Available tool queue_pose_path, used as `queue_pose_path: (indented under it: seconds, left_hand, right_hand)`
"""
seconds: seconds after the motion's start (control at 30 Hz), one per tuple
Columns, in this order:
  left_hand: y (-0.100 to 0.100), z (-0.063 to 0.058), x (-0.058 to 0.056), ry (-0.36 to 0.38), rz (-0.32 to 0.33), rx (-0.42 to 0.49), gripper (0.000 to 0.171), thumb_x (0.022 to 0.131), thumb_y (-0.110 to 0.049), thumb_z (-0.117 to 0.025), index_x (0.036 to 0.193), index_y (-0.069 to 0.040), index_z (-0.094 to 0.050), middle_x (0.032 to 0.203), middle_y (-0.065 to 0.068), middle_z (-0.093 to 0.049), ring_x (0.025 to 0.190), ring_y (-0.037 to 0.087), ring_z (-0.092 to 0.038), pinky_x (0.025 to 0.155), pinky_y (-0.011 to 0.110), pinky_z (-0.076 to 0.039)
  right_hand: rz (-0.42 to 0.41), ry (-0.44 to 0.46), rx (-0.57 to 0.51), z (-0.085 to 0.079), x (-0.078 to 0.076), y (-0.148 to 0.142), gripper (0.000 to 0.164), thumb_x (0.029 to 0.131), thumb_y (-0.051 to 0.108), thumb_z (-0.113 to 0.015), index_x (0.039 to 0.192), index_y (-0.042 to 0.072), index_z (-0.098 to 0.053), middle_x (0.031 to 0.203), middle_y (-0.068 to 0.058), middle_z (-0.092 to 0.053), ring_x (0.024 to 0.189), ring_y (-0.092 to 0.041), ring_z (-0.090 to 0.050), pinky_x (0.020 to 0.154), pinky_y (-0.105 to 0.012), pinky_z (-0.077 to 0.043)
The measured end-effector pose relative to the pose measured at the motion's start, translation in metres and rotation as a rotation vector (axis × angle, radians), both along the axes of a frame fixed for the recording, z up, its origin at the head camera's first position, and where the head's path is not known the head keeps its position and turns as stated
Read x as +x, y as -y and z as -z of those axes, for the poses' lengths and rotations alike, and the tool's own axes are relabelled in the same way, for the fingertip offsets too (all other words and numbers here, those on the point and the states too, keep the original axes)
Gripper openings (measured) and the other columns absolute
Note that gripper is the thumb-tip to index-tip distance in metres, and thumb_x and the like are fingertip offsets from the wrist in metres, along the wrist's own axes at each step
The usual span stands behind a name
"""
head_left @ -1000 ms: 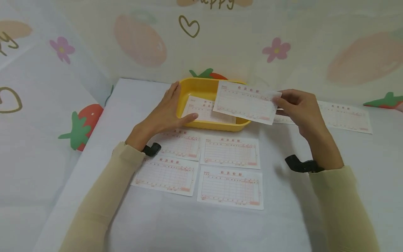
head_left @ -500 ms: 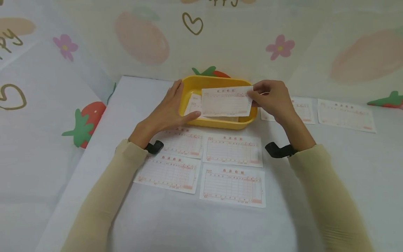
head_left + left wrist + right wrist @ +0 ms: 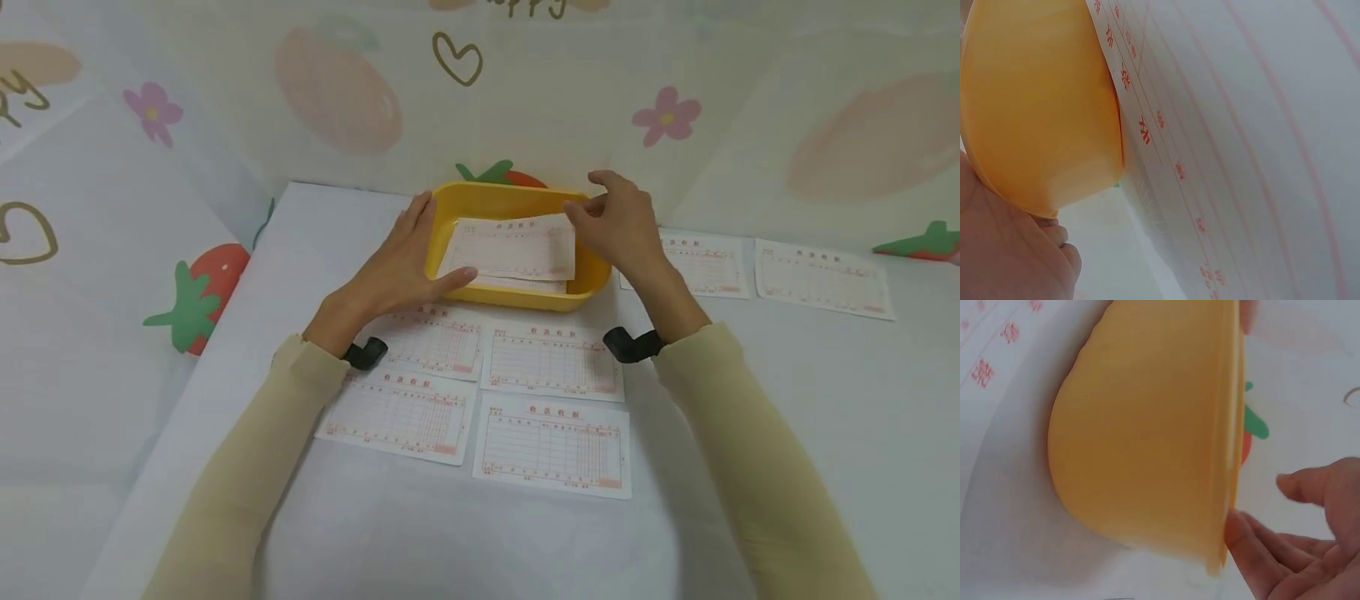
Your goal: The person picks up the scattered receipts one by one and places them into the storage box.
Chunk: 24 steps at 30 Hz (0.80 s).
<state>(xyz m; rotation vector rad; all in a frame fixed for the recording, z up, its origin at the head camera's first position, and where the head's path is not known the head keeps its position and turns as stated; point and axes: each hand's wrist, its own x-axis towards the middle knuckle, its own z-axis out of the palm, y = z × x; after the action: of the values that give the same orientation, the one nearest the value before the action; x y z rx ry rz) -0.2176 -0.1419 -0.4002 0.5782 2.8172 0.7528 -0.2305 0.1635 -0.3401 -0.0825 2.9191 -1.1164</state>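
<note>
A yellow plastic basket (image 3: 495, 298) stands at the back middle of the table with several printed receipt slips inside. The top receipt slip (image 3: 517, 248) lies slightly askew over the others. My left hand (image 3: 397, 267) rests against the basket's left side, fingers stretched along the wall and thumb reaching over the front rim. At the back right corner is my right hand (image 3: 621, 225), its thumb and fingers apart with nothing between them. In the right wrist view, the fingertips of the right hand (image 3: 1310, 544) are right at the basket's rim.
In front of the basket, several receipt slips (image 3: 551, 446) lie in two rows. Two more slips (image 3: 823, 275) lie side by side to the right. A patterned cloth backdrop (image 3: 540, 92) rises close behind the basket.
My right hand has carried a receipt slip leftward from the right side into the basket and let go of it there. The left hand has stayed at the basket's left side.
</note>
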Motion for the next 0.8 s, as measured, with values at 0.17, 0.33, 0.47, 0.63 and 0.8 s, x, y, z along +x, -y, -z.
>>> queue_pose_path:
  seconds: [0.17, 0.33, 0.47, 0.63, 0.8]
  left_hand:
    - [-0.001, 0.001, 0.001, -0.001, -0.002, 0.003, 0.123, 0.091, -0.080, -0.054, 0.170, -0.014, 0.014, 0.180, 0.004, 0.014, 0.169, 0.025, 0.005, 0.138, 0.048, -0.005]
    - [-0.002, 0.000, 0.002, 0.005, 0.000, 0.012, 0.123, 0.092, -0.078, -0.056, 0.170, -0.013, 0.013, 0.180, 0.003, 0.015, 0.169, 0.025, 0.005, 0.139, 0.047, -0.004]
    - [-0.001, 0.000, 0.003, 0.000, 0.003, 0.003, 0.123, 0.092, -0.078, -0.055, 0.170, -0.012, 0.013, 0.180, 0.003, 0.015, 0.169, 0.025, 0.006, 0.139, 0.046, -0.002]
    - [0.000, -0.001, 0.002, -0.006, 0.004, 0.004, 0.123, 0.091, -0.078, -0.055, 0.170, -0.012, 0.013, 0.180, 0.005, 0.014, 0.169, 0.025, 0.006, 0.139, 0.046, -0.002]
    - [0.000, 0.001, 0.001, 0.003, 0.006, 0.013, 0.124, 0.091, -0.080, -0.055, 0.170, -0.012, 0.013, 0.180, 0.004, 0.015, 0.169, 0.025, 0.006, 0.139, 0.047, -0.002]
  right_hand:
    - [-0.032, 0.004, -0.031, -0.005, 0.007, -0.002, 0.065, 0.105, 0.032, -0.063, 0.161, 0.007, -0.042, 0.149, -0.023, -0.063, 0.135, -0.039, -0.065, 0.109, -0.052, -0.057]
    - [-0.046, -0.030, -0.024, -0.010, 0.017, -0.018, 0.057, 0.106, 0.031, -0.063, 0.155, 0.006, -0.050, 0.151, -0.022, -0.060, 0.138, -0.039, -0.062, 0.112, -0.054, -0.055]
    - [-0.061, -0.067, -0.005, -0.011, 0.024, -0.037, 0.050, 0.107, 0.027, -0.061, 0.151, 0.003, -0.055, 0.151, -0.021, -0.060, 0.138, -0.039, -0.061, 0.113, -0.054, -0.053]
    - [-0.065, -0.099, -0.010, -0.009, 0.029, -0.064, 0.047, 0.107, 0.027, -0.060, 0.147, 0.002, -0.059, 0.149, -0.022, -0.061, 0.136, -0.039, -0.061, 0.111, -0.057, -0.053]
    - [-0.067, -0.122, 0.005, -0.006, 0.034, -0.090, 0.046, 0.107, 0.027, -0.061, 0.146, 0.001, -0.060, 0.148, -0.023, -0.061, 0.134, -0.041, -0.060, 0.110, -0.060, -0.052]
